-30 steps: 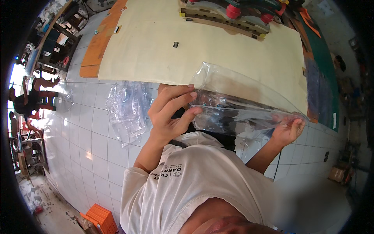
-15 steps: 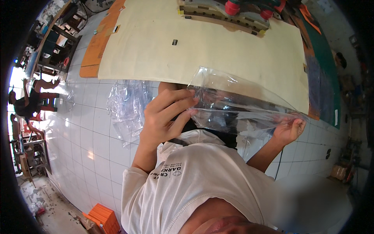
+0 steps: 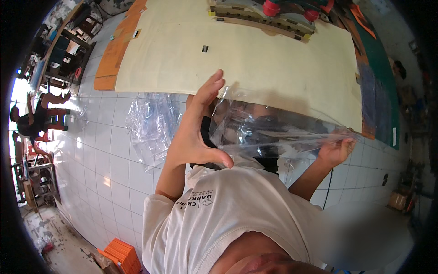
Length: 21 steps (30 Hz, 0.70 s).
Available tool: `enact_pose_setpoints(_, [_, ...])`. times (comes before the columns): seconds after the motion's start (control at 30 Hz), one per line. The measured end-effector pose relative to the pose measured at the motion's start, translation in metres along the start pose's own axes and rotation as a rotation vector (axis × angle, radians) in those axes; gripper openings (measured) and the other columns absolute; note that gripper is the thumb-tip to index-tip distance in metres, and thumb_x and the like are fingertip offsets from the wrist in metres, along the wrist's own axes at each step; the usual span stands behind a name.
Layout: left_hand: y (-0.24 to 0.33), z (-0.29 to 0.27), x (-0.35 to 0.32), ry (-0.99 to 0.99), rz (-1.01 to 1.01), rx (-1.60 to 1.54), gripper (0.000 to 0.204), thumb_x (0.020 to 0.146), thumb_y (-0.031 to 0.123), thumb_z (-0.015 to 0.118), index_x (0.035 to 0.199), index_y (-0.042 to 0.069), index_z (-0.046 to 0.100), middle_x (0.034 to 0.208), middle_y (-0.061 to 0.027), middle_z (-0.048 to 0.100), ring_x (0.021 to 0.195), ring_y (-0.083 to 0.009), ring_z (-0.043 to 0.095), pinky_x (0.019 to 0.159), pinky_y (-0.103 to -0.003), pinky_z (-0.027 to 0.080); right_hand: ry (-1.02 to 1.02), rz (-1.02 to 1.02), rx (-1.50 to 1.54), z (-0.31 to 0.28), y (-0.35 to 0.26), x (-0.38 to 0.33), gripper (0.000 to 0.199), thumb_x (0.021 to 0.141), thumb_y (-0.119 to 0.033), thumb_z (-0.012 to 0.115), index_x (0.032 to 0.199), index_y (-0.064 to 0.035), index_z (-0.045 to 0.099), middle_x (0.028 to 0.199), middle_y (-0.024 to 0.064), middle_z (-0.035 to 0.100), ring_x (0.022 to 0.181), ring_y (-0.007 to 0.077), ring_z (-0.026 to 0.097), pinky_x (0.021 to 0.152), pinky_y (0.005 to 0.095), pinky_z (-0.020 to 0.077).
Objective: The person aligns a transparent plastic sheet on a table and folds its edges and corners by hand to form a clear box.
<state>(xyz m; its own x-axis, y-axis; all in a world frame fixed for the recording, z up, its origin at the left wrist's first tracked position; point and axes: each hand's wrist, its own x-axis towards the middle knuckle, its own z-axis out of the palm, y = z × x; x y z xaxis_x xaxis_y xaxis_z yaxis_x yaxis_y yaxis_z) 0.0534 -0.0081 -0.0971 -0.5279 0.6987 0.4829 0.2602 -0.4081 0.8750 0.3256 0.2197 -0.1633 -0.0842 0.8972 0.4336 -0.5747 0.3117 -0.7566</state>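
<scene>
A clear plastic bag or sheet (image 3: 267, 125) stretches in front of me, below the near edge of the table. My right hand (image 3: 336, 150) grips its right end with curled fingers. At its left end my left hand (image 3: 196, 123) is spread wide, thumb low and fingers raised, with the film's edge just beside the palm. Whether the palm touches the film I cannot tell.
A table covered in cream paper (image 3: 169, 59) lies ahead. On it are a small black piece (image 3: 205, 49) and a clamp-like fixture with red knobs (image 3: 264, 20). Crumpled clear plastic (image 3: 153, 121) lies on the tiled floor. A person (image 3: 34, 116) sits far left.
My left hand has let go of the film's left end and spread open, fingers rising toward the table. The film's left end has sagged slightly. My right hand keeps its grip.
</scene>
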Motion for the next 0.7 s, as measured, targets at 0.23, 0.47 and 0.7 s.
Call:
enact_pose_setpoints(0.23, [-0.014, -0.006, -0.002, -0.101, -0.085, -0.234, 0.082, 0.062, 0.015, 0.085, 0.132, -0.001, 0.044, 0.127, -0.0156, 0.05, 0.122, -0.0274, 0.049, 0.105, -0.04, 0.036, 0.007, 0.057, 0.031, 0.015, -0.004, -0.003, 0.016, 0.089, -0.018, 0.067, 0.089, -0.0069, 0.055, 0.083, 0.0047, 0.057, 0.073, 0.0143, 0.053, 0.066, 0.0261, 0.0444])
enact_pose_setpoints(0.47, [-0.016, -0.01, 0.004, -0.081, -0.037, -0.109, 0.025, 0.069, 0.0, 0.077, 0.091, -0.003, 0.067, 0.11, -0.0148, 0.058, 0.103, -0.0224, 0.06, 0.088, -0.032, 0.048, -0.023, 0.138, -0.012, 0.02, -0.002, -0.003, 0.013, 0.091, -0.015, 0.062, 0.09, -0.0046, 0.054, 0.082, 0.0063, 0.057, 0.068, 0.0144, 0.049, 0.061, 0.0263, 0.0406])
enact_pose_setpoints(0.7, [-0.021, -0.005, 0.006, 0.056, 0.02, -0.045, 0.016, 0.074, -0.001, 0.076, 0.087, -0.003, 0.067, 0.101, -0.0139, 0.061, 0.097, -0.0219, 0.062, 0.084, -0.031, 0.049, -0.118, 0.183, -0.111, 0.039, -0.013, 0.0, 0.013, 0.093, -0.013, 0.057, 0.098, -0.0018, 0.055, 0.09, 0.0086, 0.059, 0.074, 0.0148, 0.053, 0.061, 0.0265, 0.0424])
